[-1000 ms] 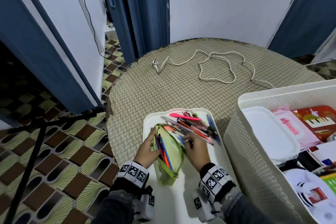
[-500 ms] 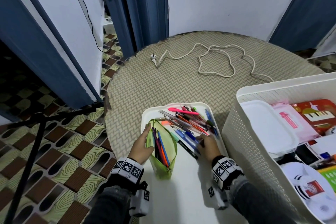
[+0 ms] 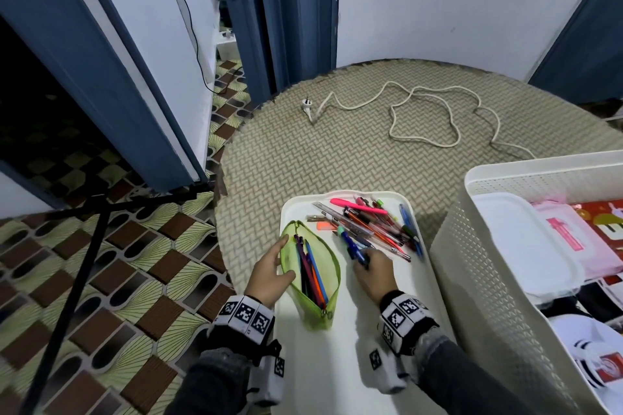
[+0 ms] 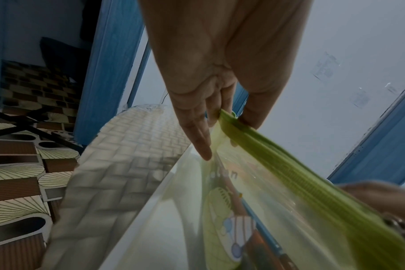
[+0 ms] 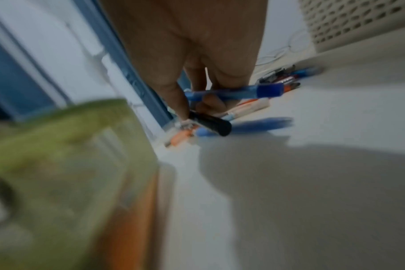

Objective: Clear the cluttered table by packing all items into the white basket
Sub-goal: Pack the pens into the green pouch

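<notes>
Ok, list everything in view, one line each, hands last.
pouch: one, green, open on the tray, pens inside
loose pens: a heap, mixed colours, tray's far end
tray: one, white, on the table
basket: one, white, right of tray, partly packed
cord: one, white, far side of table
table: one, woven beige cover
left hand: pinches the pouch's rim
right hand: grips a few pens
</notes>
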`<state>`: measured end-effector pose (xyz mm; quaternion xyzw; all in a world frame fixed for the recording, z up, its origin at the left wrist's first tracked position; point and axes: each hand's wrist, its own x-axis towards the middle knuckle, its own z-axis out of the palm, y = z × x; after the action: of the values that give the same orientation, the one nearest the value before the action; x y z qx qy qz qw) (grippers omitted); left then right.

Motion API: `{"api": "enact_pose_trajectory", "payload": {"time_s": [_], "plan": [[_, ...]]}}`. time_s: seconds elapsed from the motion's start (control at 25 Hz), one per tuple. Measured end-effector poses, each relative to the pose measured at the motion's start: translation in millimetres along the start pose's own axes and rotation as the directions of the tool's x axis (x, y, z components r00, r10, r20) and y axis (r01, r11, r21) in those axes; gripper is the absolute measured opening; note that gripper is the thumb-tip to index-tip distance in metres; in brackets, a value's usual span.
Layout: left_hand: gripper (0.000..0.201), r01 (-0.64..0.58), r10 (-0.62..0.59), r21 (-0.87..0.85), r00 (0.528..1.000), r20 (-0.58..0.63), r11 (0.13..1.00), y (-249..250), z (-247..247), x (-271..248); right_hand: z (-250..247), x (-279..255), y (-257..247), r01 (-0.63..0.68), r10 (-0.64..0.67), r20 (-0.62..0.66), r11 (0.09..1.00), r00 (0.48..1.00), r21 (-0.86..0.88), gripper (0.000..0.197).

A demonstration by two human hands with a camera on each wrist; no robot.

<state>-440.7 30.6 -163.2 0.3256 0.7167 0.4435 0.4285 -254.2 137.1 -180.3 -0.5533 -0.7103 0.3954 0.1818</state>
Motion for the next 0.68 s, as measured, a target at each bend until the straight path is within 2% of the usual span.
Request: {"api": "enact_pose_trajectory", "payload": {"time_s": [0.08, 0.16, 0.24, 0.32, 0.44, 0.52, 0.6, 0.68], "plan": [[0.077, 0.020, -0.020, -0.041, 1.000, 0.007, 0.999, -4.2, -0.3, -0.4, -9.3, -1.3, -21.0, 0.011, 0.020, -0.107, 0.959, 0.994, 0.282, 0.012], [0.080, 0.034, -0.032, -0.077, 0.999, 0.023, 0.996, -6.2, 1.0, -2.2, -14.3, -5.8, -43.9, 0.097, -0.036, -0.157, 0.911, 0.987, 0.401, 0.007], [0.081, 0.050, -0.047, -0.099, 0.998, 0.032, 0.994, -5.7, 2.8, -3.0, -10.2, -8.9, -58.5, 0.153, -0.103, -0.136, 0.889, 0.985, 0.432, 0.010], [0.082, 0.054, -0.051, -0.102, 0.998, 0.035, 0.993, -4.8, 3.9, -3.1, -3.0, -12.2, -62.1, 0.139, -0.125, -0.060, 0.889, 0.990, 0.437, 0.014], [0.085, 0.044, -0.040, -0.069, 0.998, 0.056, 0.997, -6.1, 2.8, -2.5, 7.2, -18.3, -57.4, 0.144, -0.169, 0.088, 0.959, 0.982, 0.243, 0.006], [0.085, 0.025, -0.020, -0.077, 0.998, 0.062, 0.997, -8.0, 1.4, -2.3, 10.6, -19.4, -55.2, 0.142, -0.163, 0.098, 0.971, 0.982, 0.193, 0.004], [0.086, 0.017, -0.013, -0.076, 0.998, 0.053, 0.997, -7.0, 0.9, -2.9, 10.2, -15.7, -58.3, 0.154, -0.172, 0.024, 0.931, 0.985, 0.331, 0.011], [0.084, 0.016, -0.012, -0.059, 0.998, 0.054, 0.998, -5.0, 0.8, -3.6, 6.5, -9.7, -69.7, 0.166, -0.163, -0.050, 0.838, 0.985, 0.519, 0.014]]}}
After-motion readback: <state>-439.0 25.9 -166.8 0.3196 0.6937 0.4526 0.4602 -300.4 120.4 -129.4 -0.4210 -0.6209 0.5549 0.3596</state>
